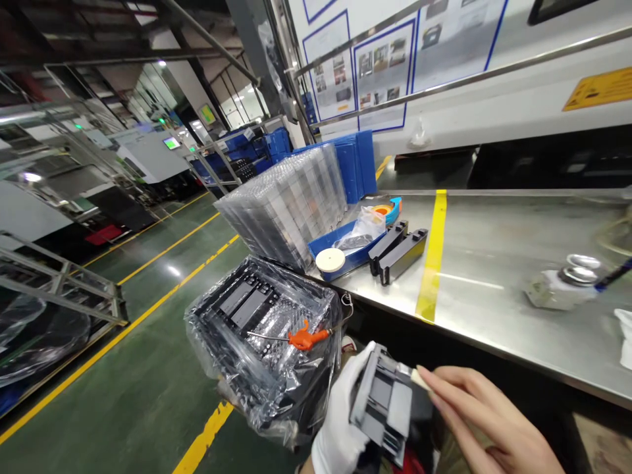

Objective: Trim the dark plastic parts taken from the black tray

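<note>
My left hand point(340, 421), in a white glove, is wrapped round a dark grey machined metal part point(388, 401) with slots and raised blocks. It holds the part tilted in front of me, below the bench edge. Bare, my right hand point(486, 418) pinches a small cream-coloured tool point(419, 378) between thumb and fingers. The tool's far end meets the upper right edge of the part; its exact kind is too small to make out. Two long black parts point(402, 255) lie side by side on the bench, away from both hands.
The steel bench point(484, 257) bears a yellow tape strip point(432, 263), a blue tray point(345, 263) with a white disc point(330, 260), and a metal-topped bottle point(563, 286). A plastic-lined crate point(237, 342) holding an orange air gun point(306, 337) stands left. Clear packaging point(291, 204) is stacked behind.
</note>
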Tool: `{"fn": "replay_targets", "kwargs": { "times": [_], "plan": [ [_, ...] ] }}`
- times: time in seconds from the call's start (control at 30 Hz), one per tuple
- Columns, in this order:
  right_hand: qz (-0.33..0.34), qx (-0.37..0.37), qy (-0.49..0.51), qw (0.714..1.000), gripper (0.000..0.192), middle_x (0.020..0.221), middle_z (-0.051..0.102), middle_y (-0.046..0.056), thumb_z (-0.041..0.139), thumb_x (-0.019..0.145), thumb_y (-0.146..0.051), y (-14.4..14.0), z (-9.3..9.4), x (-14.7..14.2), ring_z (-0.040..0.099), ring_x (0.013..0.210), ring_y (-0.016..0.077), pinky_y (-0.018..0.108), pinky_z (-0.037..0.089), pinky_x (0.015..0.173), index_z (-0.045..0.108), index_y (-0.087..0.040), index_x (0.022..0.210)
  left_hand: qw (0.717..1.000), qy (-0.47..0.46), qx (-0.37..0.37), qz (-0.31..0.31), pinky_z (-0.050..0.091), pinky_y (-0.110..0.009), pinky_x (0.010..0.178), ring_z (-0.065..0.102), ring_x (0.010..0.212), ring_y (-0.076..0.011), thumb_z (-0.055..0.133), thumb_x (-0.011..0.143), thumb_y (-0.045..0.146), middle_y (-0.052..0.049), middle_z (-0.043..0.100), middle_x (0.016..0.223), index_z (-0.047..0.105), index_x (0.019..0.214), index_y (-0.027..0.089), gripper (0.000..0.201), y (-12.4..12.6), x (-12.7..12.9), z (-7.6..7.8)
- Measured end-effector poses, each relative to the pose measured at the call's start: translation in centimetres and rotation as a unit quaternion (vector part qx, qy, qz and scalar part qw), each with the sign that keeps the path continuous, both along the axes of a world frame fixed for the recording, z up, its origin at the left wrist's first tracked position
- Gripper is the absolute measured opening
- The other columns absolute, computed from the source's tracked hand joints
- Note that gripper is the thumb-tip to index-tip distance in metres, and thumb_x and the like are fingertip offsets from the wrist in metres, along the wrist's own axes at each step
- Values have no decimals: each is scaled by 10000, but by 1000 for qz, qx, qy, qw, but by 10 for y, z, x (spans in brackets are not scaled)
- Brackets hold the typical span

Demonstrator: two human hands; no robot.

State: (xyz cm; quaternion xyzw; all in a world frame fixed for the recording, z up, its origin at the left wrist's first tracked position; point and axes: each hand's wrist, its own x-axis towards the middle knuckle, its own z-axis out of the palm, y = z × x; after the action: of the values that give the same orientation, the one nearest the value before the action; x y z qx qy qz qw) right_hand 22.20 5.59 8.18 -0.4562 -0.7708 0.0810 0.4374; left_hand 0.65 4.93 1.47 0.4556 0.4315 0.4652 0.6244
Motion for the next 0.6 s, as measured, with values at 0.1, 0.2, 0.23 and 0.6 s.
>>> {"fn": "replay_targets", "kwargs": {
  "times": [0.1,0.2,0.23,0.6],
  "plan": [
    [-22,-4,-53,998,256,959,667,41,472,1012,-275,-1,5,2,697,818,102,114,557,674,655,-225,1183,997,53,43,23,322,-500,1210,528,1315,-362,683,819,462,-115,627,1365,609,1348,254,574,0,-4,-1],
    [-9,-16,-65,998,280,987,680,52,472,1017,-305,0,10,6,705,838,109,122,567,709,659,-224,1209,992,86,83,36,172,-481,1266,417,1399,-401,847,647,361,-113,573,1429,584,1380,251,786,-3,-10,2],
    [-2,-10,-62,998,277,973,687,47,473,1016,-308,0,11,8,707,826,106,115,563,709,673,-230,1191,989,100,98,35,165,-485,1267,416,1397,-406,854,637,341,-114,568,1432,566,1397,251,818,-4,-13,4],
    [59,-453,199,867,622,567,428,-20,477,907,-714,2,3,2,416,536,104,186,410,484,465,-187,577,966,178,150,-112,392,-366,1161,544,1308,-260,650,891,299,-55,575,1434,497,1437,334,568,-8,-27,33]
  ]
}}
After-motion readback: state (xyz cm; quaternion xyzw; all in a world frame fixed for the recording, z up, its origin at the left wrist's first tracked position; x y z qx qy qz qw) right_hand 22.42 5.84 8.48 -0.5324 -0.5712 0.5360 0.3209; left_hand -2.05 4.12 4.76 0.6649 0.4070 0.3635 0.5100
